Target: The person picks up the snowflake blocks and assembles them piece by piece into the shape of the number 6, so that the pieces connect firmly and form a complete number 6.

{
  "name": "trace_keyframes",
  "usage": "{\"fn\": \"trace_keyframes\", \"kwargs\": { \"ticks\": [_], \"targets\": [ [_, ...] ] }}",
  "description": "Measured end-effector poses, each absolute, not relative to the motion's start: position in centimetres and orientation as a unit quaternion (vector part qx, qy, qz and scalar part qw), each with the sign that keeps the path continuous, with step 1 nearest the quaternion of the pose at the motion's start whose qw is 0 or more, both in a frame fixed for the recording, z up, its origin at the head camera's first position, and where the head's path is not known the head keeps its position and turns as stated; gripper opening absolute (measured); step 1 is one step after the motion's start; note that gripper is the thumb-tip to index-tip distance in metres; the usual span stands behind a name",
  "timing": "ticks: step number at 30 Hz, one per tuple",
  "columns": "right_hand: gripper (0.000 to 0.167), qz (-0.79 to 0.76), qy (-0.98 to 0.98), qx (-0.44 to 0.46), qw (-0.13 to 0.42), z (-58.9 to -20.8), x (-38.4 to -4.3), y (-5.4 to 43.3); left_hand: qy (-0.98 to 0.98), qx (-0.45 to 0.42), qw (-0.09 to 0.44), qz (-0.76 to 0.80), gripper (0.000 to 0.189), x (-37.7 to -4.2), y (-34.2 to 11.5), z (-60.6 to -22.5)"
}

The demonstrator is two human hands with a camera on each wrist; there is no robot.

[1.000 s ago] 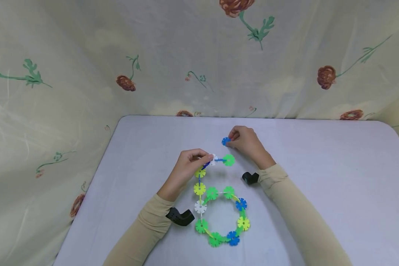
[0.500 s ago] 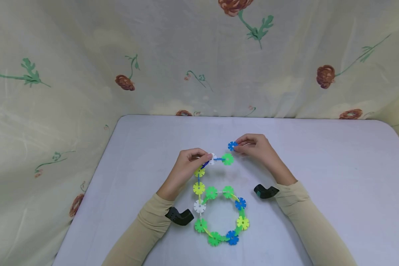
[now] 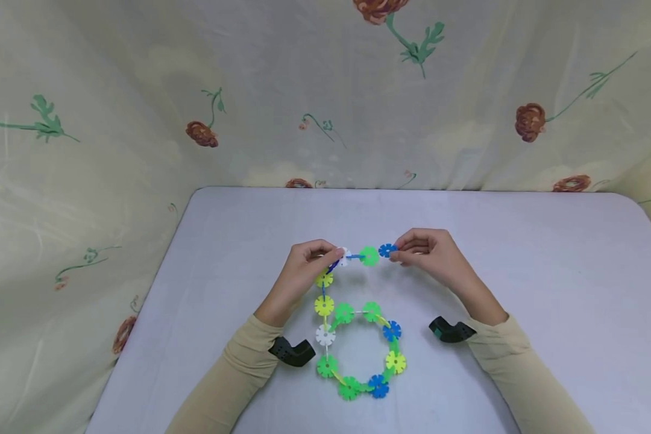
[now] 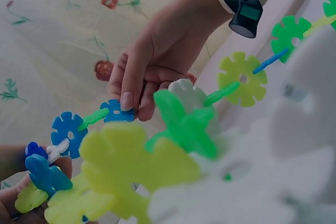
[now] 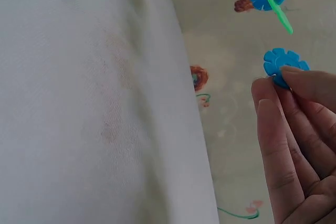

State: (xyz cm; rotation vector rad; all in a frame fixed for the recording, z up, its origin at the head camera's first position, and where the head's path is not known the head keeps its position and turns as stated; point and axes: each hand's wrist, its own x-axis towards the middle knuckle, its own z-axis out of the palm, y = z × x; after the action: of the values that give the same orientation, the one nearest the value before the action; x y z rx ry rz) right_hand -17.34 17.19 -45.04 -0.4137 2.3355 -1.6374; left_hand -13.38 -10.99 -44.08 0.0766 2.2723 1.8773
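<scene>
In the head view, my left hand [image 3: 306, 271] pinches a white flower-shaped snap disc [image 3: 345, 256] in a linked chain, thumb over its edge. From there the chain runs right through a blue disc [image 3: 355, 257], seen edge-on, to a green disc [image 3: 369, 256] at its end. My right hand [image 3: 436, 256] holds another blue disc [image 3: 387, 250] between thumb and fingertips, close beside that green one. In the right wrist view, the held blue disc [image 5: 281, 62] shows its notched rim beyond my thumb. Below, yellow discs [image 3: 323, 305] link down to a ring of discs [image 3: 344, 313].
The ring's green, yellow, blue and white discs [image 3: 325, 336] are on the white tabletop [image 3: 548, 271], between my forearms. Black cameras [image 3: 293, 352] sit at both wrists. A flower-patterned curtain [image 3: 260, 120] hangs behind the table's far edge.
My right hand has come toward me and rightward with the blue disc, from beyond the chain's end to level with the green disc. My left hand has stayed nearly still on the chain.
</scene>
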Motion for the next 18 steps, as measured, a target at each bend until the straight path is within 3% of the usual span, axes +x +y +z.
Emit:
{"fn": "trace_keyframes", "kwargs": {
  "ticks": [13, 18],
  "targets": [
    [0.005, -0.490, 0.848, -0.201, 0.002, -44.8, -15.8, 16.6, 0.765, 0.032, 0.095, 0.636, 0.032, -13.5, -11.1, -44.1],
    [0.013, -0.468, 0.844, -0.257, -0.056, -44.8, -15.6, 16.3, 0.763, 0.033, 0.097, 0.638, 0.033, -13.4, -11.1, -44.0]
  ]
}}
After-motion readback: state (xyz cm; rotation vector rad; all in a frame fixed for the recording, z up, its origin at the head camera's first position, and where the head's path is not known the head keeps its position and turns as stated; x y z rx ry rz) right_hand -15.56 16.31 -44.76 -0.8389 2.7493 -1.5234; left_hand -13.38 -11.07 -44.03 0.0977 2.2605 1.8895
